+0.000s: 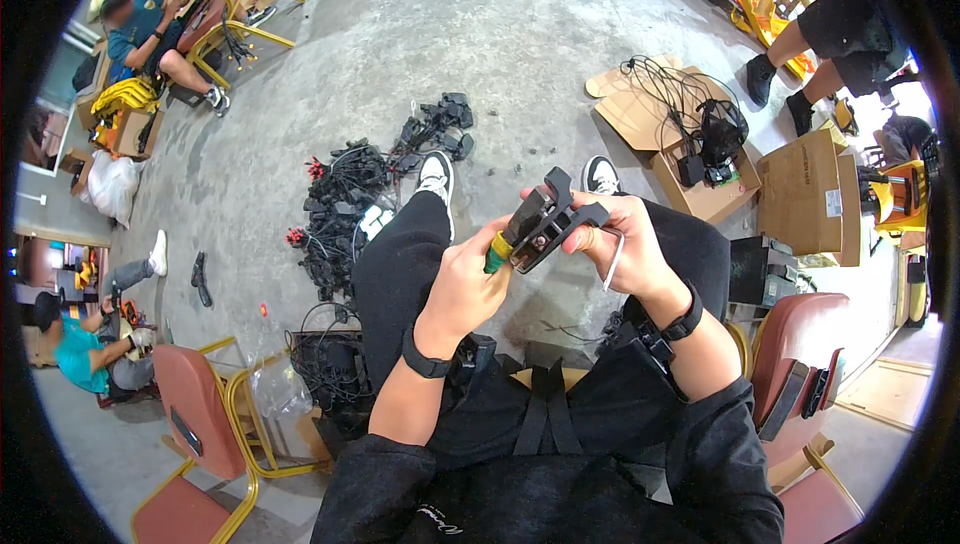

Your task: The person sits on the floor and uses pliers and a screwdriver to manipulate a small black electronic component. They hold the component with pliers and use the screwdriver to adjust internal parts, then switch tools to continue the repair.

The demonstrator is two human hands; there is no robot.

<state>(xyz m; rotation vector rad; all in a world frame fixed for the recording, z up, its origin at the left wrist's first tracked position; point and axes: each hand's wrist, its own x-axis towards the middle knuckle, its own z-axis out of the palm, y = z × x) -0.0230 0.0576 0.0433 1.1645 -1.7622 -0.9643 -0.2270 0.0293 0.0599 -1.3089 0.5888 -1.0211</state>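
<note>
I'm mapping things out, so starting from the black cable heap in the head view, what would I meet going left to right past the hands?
Black cable heap, left hand, green-and-yellow handle, black part, right hand, open cardboard box, tall cardboard box.

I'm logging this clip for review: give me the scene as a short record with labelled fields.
Left grip: closed around a yellow-and-green handle
Right grip: holding a black bracket-like part
By the right fingers: thin white strip
Floor, left of the feet: tangled black cables
Floor, right of the feet: open cardboard box
Other people: two seated at left, one standing upper right
</note>
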